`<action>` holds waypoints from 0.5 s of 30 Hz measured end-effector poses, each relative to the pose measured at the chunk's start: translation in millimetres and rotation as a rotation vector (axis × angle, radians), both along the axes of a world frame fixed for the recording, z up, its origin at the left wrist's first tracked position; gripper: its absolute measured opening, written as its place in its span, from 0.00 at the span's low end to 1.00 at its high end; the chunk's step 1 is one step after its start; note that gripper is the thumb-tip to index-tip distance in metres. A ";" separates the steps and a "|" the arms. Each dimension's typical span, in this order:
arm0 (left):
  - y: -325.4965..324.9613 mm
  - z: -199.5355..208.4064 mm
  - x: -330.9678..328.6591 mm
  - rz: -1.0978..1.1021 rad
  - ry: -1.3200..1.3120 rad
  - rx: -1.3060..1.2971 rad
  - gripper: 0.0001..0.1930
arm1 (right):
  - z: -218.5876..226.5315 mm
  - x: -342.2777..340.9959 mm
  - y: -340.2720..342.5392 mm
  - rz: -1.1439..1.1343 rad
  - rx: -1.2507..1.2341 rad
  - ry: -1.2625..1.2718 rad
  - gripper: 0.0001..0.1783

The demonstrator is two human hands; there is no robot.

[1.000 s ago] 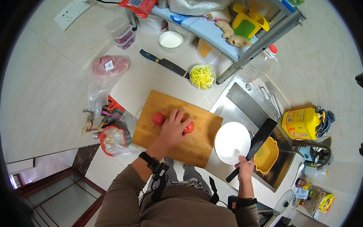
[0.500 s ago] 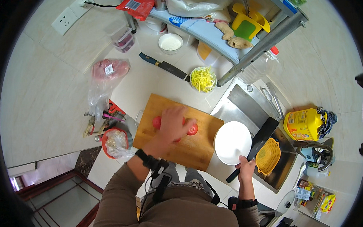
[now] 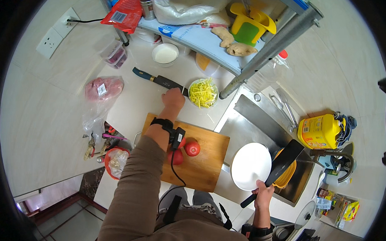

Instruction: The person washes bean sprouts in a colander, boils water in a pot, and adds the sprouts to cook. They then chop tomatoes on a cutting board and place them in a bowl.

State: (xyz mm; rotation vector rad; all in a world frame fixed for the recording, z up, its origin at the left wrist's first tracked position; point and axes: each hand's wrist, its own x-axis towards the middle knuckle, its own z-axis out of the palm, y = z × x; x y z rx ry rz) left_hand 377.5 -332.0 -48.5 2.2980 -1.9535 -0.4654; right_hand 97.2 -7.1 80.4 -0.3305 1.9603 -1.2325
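Three red tomatoes (image 3: 192, 148) rest on the wooden cutting board (image 3: 207, 171). At the board's twelve o'clock, the left hand (image 3: 173, 99) is at the edge of the blue-handled knife (image 3: 162, 81); one cannot tell whether its hidden fingers have closed. Toward four o'clock, the right hand (image 3: 262, 194) grips the black knife (image 3: 284, 160) together with the white bowl (image 3: 247, 166). Yellow shreds (image 3: 202, 93) sit near one o'clock.

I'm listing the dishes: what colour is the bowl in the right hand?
The bowl is white, as the head view shows.
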 end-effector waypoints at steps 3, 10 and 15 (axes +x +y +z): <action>11.4 17.8 8.2 -0.019 0.151 -0.057 0.07 | 0.6 -7.0 2.6 -0.004 -0.011 -0.018 0.07; 30.6 61.0 -20.1 -0.339 0.107 -0.547 0.04 | -4.1 -14.0 1.4 -0.017 -0.060 -0.031 0.07; 59.8 46.1 -71.9 -0.859 0.029 -0.404 0.04 | 1.0 -20.3 7.5 0.011 -0.057 -0.097 0.06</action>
